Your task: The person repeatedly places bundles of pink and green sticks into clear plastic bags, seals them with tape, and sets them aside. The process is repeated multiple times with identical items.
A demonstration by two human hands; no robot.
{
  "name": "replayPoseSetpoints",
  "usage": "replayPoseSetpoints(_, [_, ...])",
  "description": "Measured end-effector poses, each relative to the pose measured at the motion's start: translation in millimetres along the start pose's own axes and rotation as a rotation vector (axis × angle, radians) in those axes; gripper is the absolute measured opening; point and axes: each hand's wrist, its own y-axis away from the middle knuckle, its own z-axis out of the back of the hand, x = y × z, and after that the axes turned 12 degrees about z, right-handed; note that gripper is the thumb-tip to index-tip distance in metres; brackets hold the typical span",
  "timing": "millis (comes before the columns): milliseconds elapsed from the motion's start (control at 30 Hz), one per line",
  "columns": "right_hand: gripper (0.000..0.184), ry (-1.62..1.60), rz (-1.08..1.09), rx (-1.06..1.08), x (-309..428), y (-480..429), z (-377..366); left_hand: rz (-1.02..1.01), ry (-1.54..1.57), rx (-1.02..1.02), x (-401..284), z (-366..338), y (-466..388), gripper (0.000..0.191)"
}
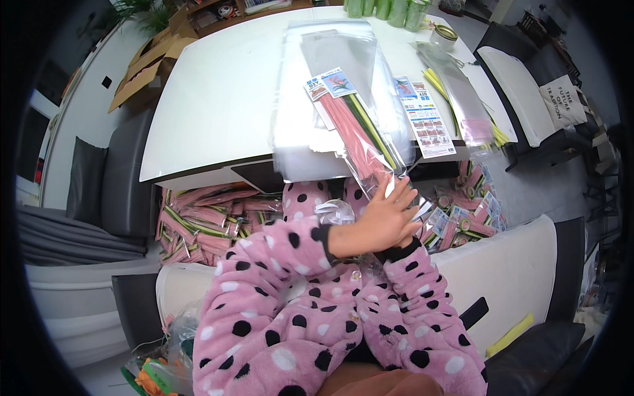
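Observation:
A long clear plastic bag (364,171) holds pink fuzzy stems (346,131) and a strip of green and yellow ones (369,126). Printed cards (339,82) show at its far end. The bag slants over the table's near edge towards me. My left hand (379,215) reaches across from the left, its fingers on the bag's near end. Beneath it, mostly hidden, is my right hand (410,236); its hold cannot be made out. Under the filled bag lies a stack of clear flat bags (297,99) on the white table (213,99).
Printed cards (428,121) and pink-ended clear bags (473,114) lie to the right, beside yellow stems (436,84). Below the table are heaps of filled packs, left (213,222) and right (460,218). Green cans (396,12) and a jar (444,35) stand at the far edge.

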Motion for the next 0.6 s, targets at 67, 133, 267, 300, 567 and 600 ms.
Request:
replayPoseSetpoints(67, [0.02,0.079,0.006,-0.004,-3,-15,-1,-0.003,0.216,0.097,35,22,-18,0.034])
replayPoseSetpoints(133, [0.021,0.293,-0.146,-0.033,-6,-24,3,0.666,0.547,0.075,97,51,-50,0.038])
replayPoseSetpoints(267, [0.026,0.259,-0.184,-0.023,-10,-17,10,0.599,-0.059,-0.359,245,110,-116,0.029])
replayPoseSetpoints(300, [0.022,0.278,-0.207,-0.029,-10,-16,13,0.632,-0.19,-0.316,269,115,-124,0.032])
replayPoseSetpoints(567, [0.023,0.437,-0.14,-0.012,-22,-16,17,0.979,0.535,0.034,314,114,-161,0.031])
replayPoseSetpoints(600, [0.022,0.434,-0.083,0.001,-22,-14,16,1.01,0.53,0.035,314,114,-163,0.03])
